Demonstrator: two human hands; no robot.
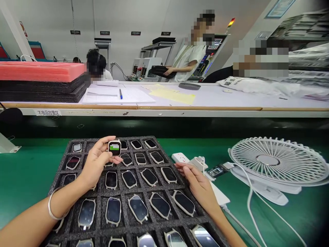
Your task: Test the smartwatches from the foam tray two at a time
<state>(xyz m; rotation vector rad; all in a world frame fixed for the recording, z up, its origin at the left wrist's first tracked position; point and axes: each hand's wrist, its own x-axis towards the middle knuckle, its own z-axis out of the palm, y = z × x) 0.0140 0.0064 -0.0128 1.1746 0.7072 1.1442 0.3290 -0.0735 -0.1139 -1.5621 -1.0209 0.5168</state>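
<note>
My left hand pinches a smartwatch body between thumb and fingers above the far part of a black foam tray. The watch has a light frame, no strap, and a lit screen with white and green blocks. Beneath it, the tray's square pockets hold several similar watch bodies with dark screens; one at the far left corner shows a pale screen. My right hand rests at the tray's right edge, fingers stretched out, holding nothing that I can see. My left forearm covers some pockets.
Right of the tray lie a white power strip, plugs, a small meter and cables. A white fan stands farther right on the green mat. A raised shelf carries foam sheets, papers and a pen. Several people are beyond.
</note>
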